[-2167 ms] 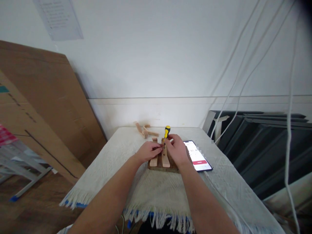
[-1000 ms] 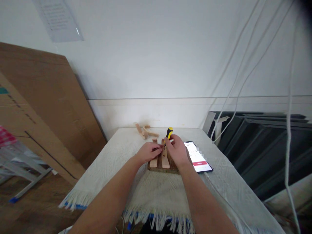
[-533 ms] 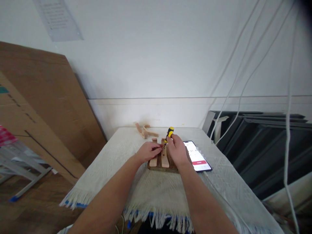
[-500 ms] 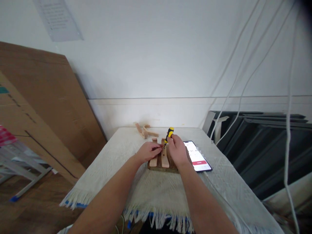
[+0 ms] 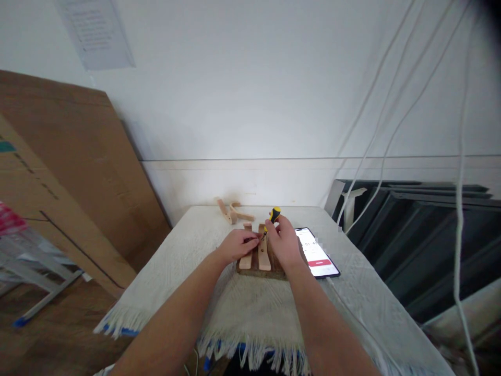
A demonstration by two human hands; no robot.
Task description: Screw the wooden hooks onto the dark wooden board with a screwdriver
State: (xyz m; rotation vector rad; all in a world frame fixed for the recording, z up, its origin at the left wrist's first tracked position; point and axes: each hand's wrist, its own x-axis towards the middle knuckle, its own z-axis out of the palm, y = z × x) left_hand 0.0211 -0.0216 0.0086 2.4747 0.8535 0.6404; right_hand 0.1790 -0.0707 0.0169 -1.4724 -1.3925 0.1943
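Observation:
In my right hand [image 5: 285, 241] is a yellow-and-black screwdriver [image 5: 275, 213], held tilted with its tip down at a pale wooden piece [image 5: 264, 258]. That piece lies on a dark brown wooden board [image 5: 256, 272], beside a second pale wooden strip [image 5: 246, 262]. Small dark holes or screw heads show on the nearer piece. My left hand [image 5: 237, 245] rests over the board, fingers pinched close to the screwdriver tip; whatever sits between those fingertips is too small to make out.
Curved wooden pieces [image 5: 235, 213] lie at the table's back edge. Right of the board is a lit phone [image 5: 319, 256] with a cable. A fringed white cloth [image 5: 176, 271] covers the table. A large cardboard box [image 5: 86, 172] stands left; dark panels [image 5: 422, 235] lean at right, behind hanging white cables.
My right hand has shifted its grip on the screwdriver, and the handle leans slightly further right. My left hand stays at the tip.

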